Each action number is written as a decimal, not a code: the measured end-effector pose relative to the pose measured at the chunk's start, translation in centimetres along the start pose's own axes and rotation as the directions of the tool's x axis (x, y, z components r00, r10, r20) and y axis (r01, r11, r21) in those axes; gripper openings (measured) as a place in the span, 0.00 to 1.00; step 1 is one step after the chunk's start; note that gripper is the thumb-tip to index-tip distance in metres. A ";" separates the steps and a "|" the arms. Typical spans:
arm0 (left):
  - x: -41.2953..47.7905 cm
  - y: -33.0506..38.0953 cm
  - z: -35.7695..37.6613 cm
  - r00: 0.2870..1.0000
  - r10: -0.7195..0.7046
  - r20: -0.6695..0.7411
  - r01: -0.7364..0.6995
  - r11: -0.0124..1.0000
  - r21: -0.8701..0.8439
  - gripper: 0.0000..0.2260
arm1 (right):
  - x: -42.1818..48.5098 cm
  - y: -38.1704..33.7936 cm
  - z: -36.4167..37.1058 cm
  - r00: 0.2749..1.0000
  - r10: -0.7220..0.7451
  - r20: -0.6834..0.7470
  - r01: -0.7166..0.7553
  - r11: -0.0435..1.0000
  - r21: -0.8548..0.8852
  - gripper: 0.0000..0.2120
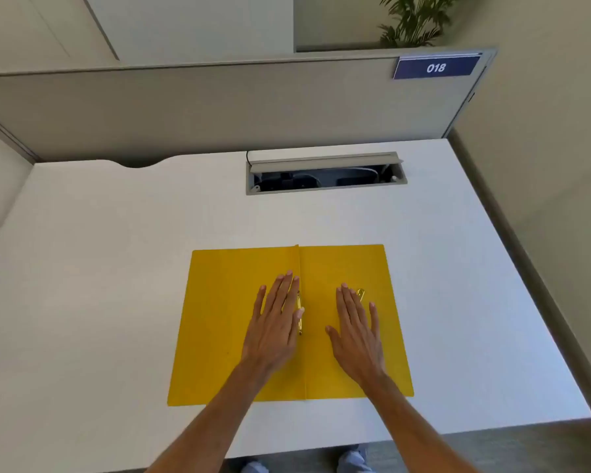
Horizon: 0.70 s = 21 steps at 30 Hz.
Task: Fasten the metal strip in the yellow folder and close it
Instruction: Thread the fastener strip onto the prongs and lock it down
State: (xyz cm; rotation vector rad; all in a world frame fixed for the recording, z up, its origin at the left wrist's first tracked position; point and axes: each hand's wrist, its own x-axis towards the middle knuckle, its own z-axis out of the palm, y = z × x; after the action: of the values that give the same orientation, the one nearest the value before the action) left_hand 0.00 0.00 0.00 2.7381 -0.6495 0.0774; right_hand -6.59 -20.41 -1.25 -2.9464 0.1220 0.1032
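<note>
The yellow folder (pixel 219 319) lies open and flat on the white desk, its crease running front to back. My left hand (pixel 275 322) rests palm down on the left flap beside the crease, fingers spread, partly covering a gold metal strip (pixel 299 322) along the fold. Flat on the right flap lies my right hand (pixel 357 331), and a small gold metal piece (pixel 360 294) peeks out past its fingertips. Neither hand grips anything.
The white desk (pixel 116 268) has an open cable tray (pixel 325 175) at the back. A grey partition (pixel 185 110) with a blue "018" sign (pixel 435 67) stands behind it. The desk's front edge is just below the folder; feet show underneath.
</note>
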 end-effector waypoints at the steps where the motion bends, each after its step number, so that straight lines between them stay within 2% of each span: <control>1: 0.1 0.5 0.1 0.998 0.059 0.021 -0.059 0.998 0.019 0.28 | -0.1 0.4 -0.2 1.000 0.025 -0.006 -0.025 1.000 0.011 0.38; 4: 0.4 2.0 0.7 0.982 0.184 0.047 -0.184 0.983 0.006 0.27 | -0.8 2.2 -0.6 0.992 0.109 -0.058 -0.105 0.992 0.065 0.41; 7: 0.3 3.8 1.4 0.962 0.250 0.107 -0.251 0.968 -0.007 0.28 | -1.9 4.2 -0.8 0.987 0.157 -0.047 -0.152 0.984 0.098 0.40; 13: 0.1 6.0 3.2 0.936 0.273 0.223 -0.282 0.959 0.011 0.30 | -2.5 6.6 -1.7 0.948 0.288 -0.139 -0.272 0.954 0.123 0.35; 17: 0.8 6.7 3.5 0.944 0.212 0.253 -0.227 0.973 0.031 0.29 | -1.2 6.3 -1.7 0.977 0.131 -0.167 -0.109 0.985 0.134 0.21; 21: 1.5 7.0 3.4 0.958 0.140 0.249 -0.148 0.989 0.012 0.21 | 0.6 5.7 -1.8 0.992 -0.039 -0.116 0.052 0.993 0.108 0.16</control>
State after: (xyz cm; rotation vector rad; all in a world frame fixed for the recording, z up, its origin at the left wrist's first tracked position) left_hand -1.83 -7.70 -0.90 2.7504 -0.9228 -0.2267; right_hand -6.34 -26.34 -0.63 -2.8410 0.0738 -0.0760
